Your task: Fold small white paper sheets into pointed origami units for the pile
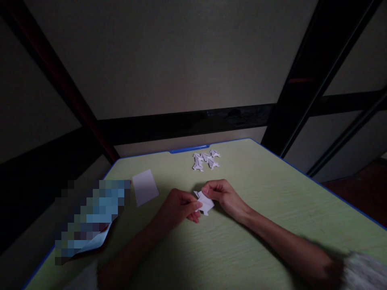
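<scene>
A small white folded paper (207, 204) with pointed flaps is held just above the middle of the table. My left hand (183, 205) pinches its left side between thumb and fingers. At its upper edge, the thumb and fingers of my right hand (222, 196) are closed on the same paper. Farther back lies a cluster of several white folded paper figures (206, 159) with pointed legs, resembling origami frogs. A flat white sheet of paper (145, 187) rests to the left of my left hand.
The light green table (256, 241) has a blue rim and a blue handle (190, 149) at its far edge. On the left lies a pixelated bluish object (93, 225) with a dark red edge. A pale panelled wall (181, 60) stands behind the table.
</scene>
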`<control>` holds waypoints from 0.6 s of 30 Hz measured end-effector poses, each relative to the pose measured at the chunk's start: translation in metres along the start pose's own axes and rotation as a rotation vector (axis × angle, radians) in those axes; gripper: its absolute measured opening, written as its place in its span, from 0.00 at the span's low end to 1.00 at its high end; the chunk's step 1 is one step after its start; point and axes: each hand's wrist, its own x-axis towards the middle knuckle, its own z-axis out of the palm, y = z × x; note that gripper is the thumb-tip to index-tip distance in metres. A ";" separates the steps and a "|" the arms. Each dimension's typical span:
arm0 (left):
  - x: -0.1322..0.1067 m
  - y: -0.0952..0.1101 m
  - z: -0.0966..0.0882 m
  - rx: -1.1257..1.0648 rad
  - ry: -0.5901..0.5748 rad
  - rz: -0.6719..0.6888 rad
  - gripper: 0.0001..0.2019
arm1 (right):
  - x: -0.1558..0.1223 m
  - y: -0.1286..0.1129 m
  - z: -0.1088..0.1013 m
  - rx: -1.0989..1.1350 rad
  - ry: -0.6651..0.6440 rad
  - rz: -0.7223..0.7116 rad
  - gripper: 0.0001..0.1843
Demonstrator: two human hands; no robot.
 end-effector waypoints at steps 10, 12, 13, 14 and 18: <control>0.001 -0.001 -0.001 -0.006 0.014 0.014 0.11 | -0.003 -0.003 0.001 -0.107 -0.039 -0.102 0.12; 0.001 -0.001 0.000 0.005 0.010 0.025 0.11 | -0.003 -0.001 0.001 -0.148 -0.052 -0.105 0.10; 0.001 -0.001 0.000 0.009 0.011 0.028 0.11 | -0.003 0.000 0.002 -0.172 -0.051 -0.101 0.09; 0.001 -0.001 0.001 0.013 0.012 0.030 0.11 | -0.003 0.001 0.002 -0.194 -0.052 -0.099 0.08; 0.000 -0.002 0.003 0.043 0.021 0.025 0.10 | -0.002 0.004 0.000 -0.210 -0.077 -0.099 0.07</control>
